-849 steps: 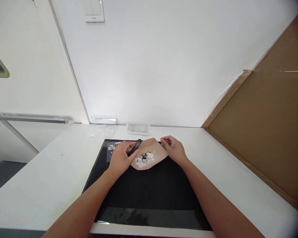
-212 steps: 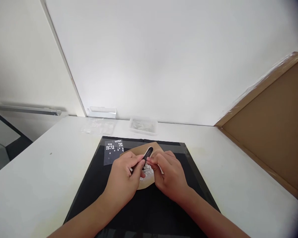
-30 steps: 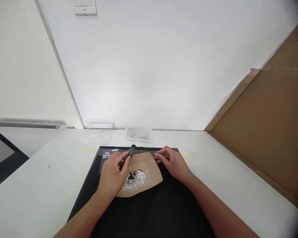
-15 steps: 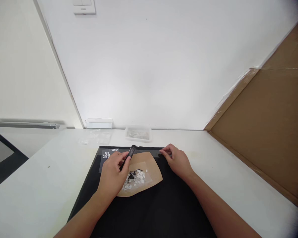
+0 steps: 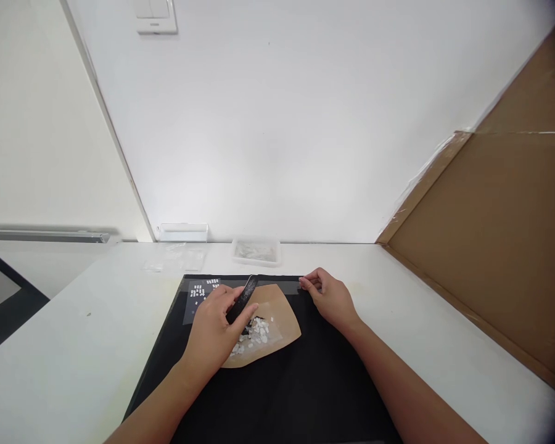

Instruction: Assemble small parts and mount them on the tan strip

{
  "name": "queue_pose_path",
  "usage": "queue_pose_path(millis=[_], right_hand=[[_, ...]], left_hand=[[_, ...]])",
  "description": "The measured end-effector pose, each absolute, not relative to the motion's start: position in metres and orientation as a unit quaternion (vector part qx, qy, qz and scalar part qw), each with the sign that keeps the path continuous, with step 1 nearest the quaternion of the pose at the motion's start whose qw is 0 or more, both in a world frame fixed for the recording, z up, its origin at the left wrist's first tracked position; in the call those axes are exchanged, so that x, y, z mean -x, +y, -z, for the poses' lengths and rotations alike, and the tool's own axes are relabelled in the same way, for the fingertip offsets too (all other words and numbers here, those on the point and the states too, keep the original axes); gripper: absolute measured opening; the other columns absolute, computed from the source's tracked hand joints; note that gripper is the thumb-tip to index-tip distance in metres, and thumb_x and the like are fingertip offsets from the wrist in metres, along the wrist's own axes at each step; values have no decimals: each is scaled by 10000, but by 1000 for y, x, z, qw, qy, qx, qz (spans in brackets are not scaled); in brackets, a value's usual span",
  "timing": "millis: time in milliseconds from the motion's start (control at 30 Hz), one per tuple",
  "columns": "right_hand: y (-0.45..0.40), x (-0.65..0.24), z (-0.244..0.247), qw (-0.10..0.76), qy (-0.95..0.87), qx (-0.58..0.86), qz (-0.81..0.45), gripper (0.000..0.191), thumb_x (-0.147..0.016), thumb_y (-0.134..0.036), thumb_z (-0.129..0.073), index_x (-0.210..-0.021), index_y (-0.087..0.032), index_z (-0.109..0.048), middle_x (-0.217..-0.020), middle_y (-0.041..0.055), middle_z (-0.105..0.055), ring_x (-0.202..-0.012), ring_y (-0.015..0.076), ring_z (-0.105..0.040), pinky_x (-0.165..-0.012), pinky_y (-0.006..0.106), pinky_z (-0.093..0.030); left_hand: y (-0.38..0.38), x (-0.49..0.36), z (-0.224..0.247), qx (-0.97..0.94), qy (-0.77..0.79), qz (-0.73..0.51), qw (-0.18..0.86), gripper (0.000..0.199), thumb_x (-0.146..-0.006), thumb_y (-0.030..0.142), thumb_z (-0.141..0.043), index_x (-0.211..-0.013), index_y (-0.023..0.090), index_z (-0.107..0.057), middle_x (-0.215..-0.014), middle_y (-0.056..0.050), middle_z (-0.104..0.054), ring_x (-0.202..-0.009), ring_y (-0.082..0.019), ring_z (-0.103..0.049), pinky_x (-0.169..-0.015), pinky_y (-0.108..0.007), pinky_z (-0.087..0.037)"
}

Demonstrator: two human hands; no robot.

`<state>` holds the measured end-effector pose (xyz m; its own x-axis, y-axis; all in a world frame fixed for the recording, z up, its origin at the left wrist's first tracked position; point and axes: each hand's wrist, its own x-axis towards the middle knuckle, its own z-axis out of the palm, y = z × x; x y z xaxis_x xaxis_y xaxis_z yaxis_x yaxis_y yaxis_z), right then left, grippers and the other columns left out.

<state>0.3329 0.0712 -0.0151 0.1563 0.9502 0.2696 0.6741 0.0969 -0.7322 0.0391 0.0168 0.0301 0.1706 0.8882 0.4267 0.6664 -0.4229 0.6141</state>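
My left hand (image 5: 219, 324) is closed around a slim black oblong object (image 5: 243, 300) with a greyish speckled face; its exact kind I cannot make out. It tilts up over a brown paper tray (image 5: 284, 308). Small white chips (image 5: 260, 331) and some black scraps lie in that tray, partly hidden by my left hand. Beyond the tray's far edge, my right hand (image 5: 326, 296) has thumb and fingers pinched together at the end of a clear strip (image 5: 290, 288). Whether the strip is in the pinch cannot be made out. Both hands are over a black mat (image 5: 277, 401).
A clear sheet with small white pieces (image 5: 188, 311) lies at the mat's far left corner. Behind stand a shallow clear box (image 5: 256, 251), thin clear bags (image 5: 176, 258) and a clear holder (image 5: 184, 232) by the wall. A cardboard panel (image 5: 490, 246) borders the right side.
My left hand has turned the black object a little, so more of its face shows, and the thumb has shifted right. My right hand stays nearly in place.
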Motion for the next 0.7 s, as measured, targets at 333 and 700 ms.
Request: queue_pose_path(millis=[333,700], right_hand=[[74,-330,5,605,-430,559,-370,464,-893,-699,-591,-910,-236,-610,-1040,114,-778,-1007,283,-757,-640,327,-587],[79,-333,21,596,-414,574,-380,437,-829,-641,-716,-864,-215,-627,-789,49,-706,-733,209,-706,-545,290,-542]], left_hand=[[18,-39,-29,-743,512,-409,136,273,-1005,422,-551,-1031,232,-746,-925,-41,-686,-840,-205,-660,-730,-296,-516],[15,-41,-33,-741,515,-404,149,279,-1027,409,-515,-1069,234,-728,-954,-34,-669,-866,-199,-639,-761,-300,-491]])
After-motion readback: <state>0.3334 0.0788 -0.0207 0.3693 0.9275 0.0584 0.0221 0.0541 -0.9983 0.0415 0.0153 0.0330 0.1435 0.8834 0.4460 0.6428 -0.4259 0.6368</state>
